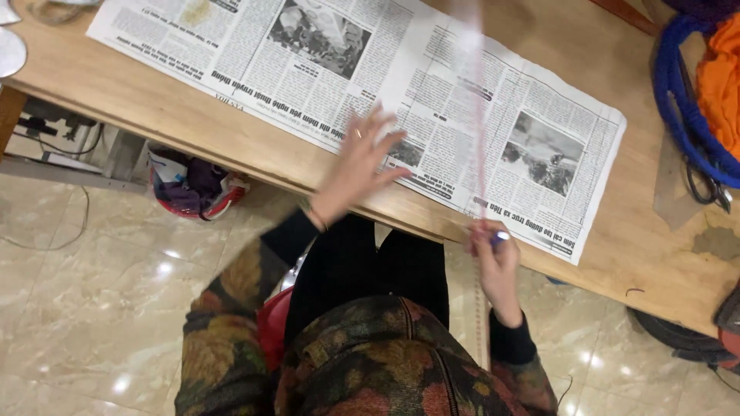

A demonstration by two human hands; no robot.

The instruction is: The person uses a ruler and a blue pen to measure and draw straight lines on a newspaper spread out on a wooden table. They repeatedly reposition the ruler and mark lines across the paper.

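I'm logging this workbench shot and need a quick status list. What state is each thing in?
newspaper: spread open flat on the table
table: wooden, partly covered by the paper
ruler: long, clear, lying across the paper, one end past the table edge
left hand: open, fingers spread, blurred, over the paper
right hand: closed on a pen at the paper's near edge
scissors: lying on the table, closed

Blue cord (678, 100) beside orange cloth (721, 85); scissors (705, 186) nearby.

One newspaper (362, 85), one ruler (479, 154), two hands (362, 158)
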